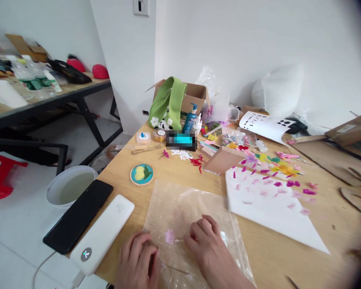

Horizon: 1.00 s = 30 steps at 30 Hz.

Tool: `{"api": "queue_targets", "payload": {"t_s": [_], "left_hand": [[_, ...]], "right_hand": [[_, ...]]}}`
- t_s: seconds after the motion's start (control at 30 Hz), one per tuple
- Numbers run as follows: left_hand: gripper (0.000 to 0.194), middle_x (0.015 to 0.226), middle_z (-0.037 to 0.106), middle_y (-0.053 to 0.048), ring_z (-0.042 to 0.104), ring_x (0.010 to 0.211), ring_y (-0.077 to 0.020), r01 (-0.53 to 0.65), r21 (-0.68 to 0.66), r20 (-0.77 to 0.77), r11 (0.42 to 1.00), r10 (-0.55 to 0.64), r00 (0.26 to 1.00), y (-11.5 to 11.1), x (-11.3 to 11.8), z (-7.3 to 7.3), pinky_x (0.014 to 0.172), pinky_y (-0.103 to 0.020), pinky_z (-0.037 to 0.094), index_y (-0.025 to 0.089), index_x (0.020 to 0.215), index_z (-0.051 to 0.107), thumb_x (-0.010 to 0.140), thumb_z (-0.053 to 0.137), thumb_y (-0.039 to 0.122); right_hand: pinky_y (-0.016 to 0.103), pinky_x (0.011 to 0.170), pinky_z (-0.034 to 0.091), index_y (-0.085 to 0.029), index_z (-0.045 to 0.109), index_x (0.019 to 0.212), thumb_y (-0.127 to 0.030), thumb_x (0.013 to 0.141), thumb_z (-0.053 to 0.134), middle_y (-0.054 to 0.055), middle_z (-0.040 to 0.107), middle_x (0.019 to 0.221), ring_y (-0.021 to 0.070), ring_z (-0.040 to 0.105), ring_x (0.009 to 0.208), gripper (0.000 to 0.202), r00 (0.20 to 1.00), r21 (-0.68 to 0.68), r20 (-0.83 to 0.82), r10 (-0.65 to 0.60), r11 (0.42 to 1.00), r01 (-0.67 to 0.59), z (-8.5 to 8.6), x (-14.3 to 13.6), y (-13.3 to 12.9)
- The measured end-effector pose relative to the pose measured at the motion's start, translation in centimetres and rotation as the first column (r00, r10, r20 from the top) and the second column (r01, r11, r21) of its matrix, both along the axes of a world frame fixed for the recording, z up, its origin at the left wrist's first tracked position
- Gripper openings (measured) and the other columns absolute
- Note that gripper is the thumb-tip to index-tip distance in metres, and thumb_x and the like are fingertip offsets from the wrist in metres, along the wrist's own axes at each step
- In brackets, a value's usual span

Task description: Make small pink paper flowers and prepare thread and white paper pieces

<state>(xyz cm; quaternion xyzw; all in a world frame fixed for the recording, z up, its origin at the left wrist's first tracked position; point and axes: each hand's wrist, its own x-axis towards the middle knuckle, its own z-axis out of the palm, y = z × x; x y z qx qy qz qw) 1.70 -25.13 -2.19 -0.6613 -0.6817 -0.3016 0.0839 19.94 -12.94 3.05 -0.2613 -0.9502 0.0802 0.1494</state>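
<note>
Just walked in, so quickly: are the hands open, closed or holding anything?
Left hand: fingers curled at the clear plastic sheet; grip cannot be told.
Right hand: fingers curled over that sheet, near the small pale-purple flower; grip cannot be told.

On the table, the plastic sheet lies right of the power bank and left of the paper.

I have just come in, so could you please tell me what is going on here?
A person has their left hand and right hand over clear plastic on the table, with a small pink flower between them. Whether either hand grips anything is unclear. White paper with scattered petals lies to the right, a phone and power bank to the left.
</note>
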Motion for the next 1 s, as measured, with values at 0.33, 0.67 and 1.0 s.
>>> {"api": "queue_targets", "payload": {"t_s": [0.33, 0.67, 1.0], "left_hand": [[0.007, 0.100, 0.061, -0.008, 0.054, 0.101, -0.0250, -0.013, -0.007, 0.006, 1.000, 0.013, 1.000, 0.0, 0.0, 0.0, 0.083, -0.038, 0.044, 0.022, 0.082, 0.060, 0.079, 0.061, 0.016], [0.009, 0.100, 0.062, -0.007, 0.055, 0.101, -0.0247, -0.003, 0.004, 0.004, 1.000, 0.003, 1.000, 0.0, -0.1, 0.0, 0.083, -0.037, 0.044, 0.023, 0.082, 0.060, 0.079, 0.060, 0.015], [0.008, 0.100, 0.063, -0.007, 0.055, 0.101, -0.0252, 0.000, -0.015, -0.023, 1.000, 0.000, 1.000, 0.0, -0.2, -0.4, 0.082, -0.038, 0.044, 0.023, 0.082, 0.060, 0.078, 0.061, 0.016]], "right_hand": [[0.043, 0.094, 0.028, -0.021, 0.051, 0.070, -0.008, 0.084, 0.056, 0.000, 0.050, 0.073, 0.0198, 0.043, 0.077, 0.020, 0.999, -0.050, -0.016, -0.041, 0.998, 0.041, 0.2, -0.1, -0.4], [0.041, 0.089, 0.030, -0.019, 0.050, 0.070, -0.007, 0.084, 0.055, 0.001, 0.051, 0.074, 0.0195, 0.044, 0.078, 0.019, 0.993, -0.107, -0.072, -0.092, 0.991, 0.084, -0.3, -1.1, -1.3], [0.040, 0.083, 0.032, -0.020, 0.049, 0.068, -0.006, 0.085, 0.048, 0.002, 0.051, 0.074, 0.0201, 0.043, 0.076, 0.022, 0.986, -0.135, -0.128, -0.111, 0.986, 0.094, -0.6, -1.3, -1.4]]}}
